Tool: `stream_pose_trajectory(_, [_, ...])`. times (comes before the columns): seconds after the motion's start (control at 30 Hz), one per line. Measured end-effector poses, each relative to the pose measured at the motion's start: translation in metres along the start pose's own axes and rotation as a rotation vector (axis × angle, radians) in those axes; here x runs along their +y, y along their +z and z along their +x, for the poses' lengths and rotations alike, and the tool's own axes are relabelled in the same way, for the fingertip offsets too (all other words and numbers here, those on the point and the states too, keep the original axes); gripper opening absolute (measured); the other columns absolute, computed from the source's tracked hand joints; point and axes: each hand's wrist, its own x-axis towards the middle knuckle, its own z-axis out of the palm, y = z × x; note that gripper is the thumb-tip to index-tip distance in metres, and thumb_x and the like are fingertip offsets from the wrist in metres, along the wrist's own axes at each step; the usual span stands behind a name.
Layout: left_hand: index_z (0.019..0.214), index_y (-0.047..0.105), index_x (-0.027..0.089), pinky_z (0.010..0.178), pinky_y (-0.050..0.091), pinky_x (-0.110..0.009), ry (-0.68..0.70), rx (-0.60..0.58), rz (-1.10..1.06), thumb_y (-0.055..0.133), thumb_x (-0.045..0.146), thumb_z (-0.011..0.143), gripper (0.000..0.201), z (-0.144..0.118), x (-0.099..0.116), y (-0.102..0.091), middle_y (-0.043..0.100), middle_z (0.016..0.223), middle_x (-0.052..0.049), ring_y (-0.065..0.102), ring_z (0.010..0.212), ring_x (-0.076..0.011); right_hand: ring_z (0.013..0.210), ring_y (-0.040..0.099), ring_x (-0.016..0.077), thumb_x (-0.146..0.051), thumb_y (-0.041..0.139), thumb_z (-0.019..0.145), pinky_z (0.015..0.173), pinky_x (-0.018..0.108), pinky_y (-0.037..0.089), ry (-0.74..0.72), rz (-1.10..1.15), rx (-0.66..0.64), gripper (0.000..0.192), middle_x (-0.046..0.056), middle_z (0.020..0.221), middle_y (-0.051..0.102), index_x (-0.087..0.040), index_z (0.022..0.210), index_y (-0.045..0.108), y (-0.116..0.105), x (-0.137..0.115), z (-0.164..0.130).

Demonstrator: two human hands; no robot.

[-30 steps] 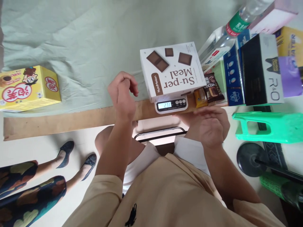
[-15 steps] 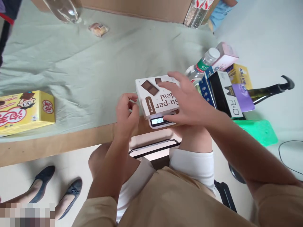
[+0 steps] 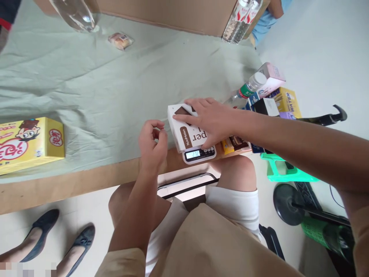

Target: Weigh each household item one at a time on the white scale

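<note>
Head: hand (image 3: 211, 117) (apparently) farther across box (image 3: 186, 135)

NutriMotion box (image 3: 186, 136) on scale (image 3: 192, 155) | packets (image 3: 234, 145) right of scale | bottle (image 3: 246, 90) probably behind packets

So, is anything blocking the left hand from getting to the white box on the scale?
No, nothing visible. Only a narrow strip of green cloth shows between the left hand and the white box. The right hand lies across the box's top.
</note>
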Motion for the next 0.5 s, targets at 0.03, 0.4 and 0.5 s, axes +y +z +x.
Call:
stream_pose_trajectory(0.03, [0.094,0.065,0.024,0.056,0.042,-0.023,-0.002,-0.004,-0.007,0.061,0.013,0.084,0.016,0.001,0.000,0.000,0.065,0.082,0.002,0.053,0.062,-0.0097,0.166,0.026,0.0581,-0.074,0.087,0.070,0.129,0.080,0.033,0.005,-0.004,-0.012,0.135,0.016,0.188,0.009,-0.039,0.178,0.013,-0.002,0.000,0.001])
stream_pose_trajectory(0.4, [0.092,0.067,0.024,0.058,0.044,-0.023,-0.026,0.040,-0.058,0.061,0.015,0.086,0.013,0.004,-0.006,-0.005,0.063,0.077,0.003,0.054,0.061,-0.0093,0.147,0.050,0.0525,-0.059,0.088,0.070,0.119,0.069,0.047,0.029,-0.067,-0.036,0.127,0.025,0.157,0.046,-0.023,0.175,0.026,-0.053,-0.005,0.018])
stream_pose_trajectory(0.5, [0.089,0.066,0.023,0.057,0.042,-0.023,-0.033,0.067,-0.059,0.062,0.016,0.084,0.010,0.007,-0.008,-0.009,0.059,0.072,0.004,0.054,0.059,-0.0092,0.138,0.060,0.0464,-0.056,0.089,0.069,0.116,0.063,0.052,0.035,0.006,0.181,0.136,0.023,0.153,0.051,-0.013,0.177,0.018,-0.095,0.016,0.018])
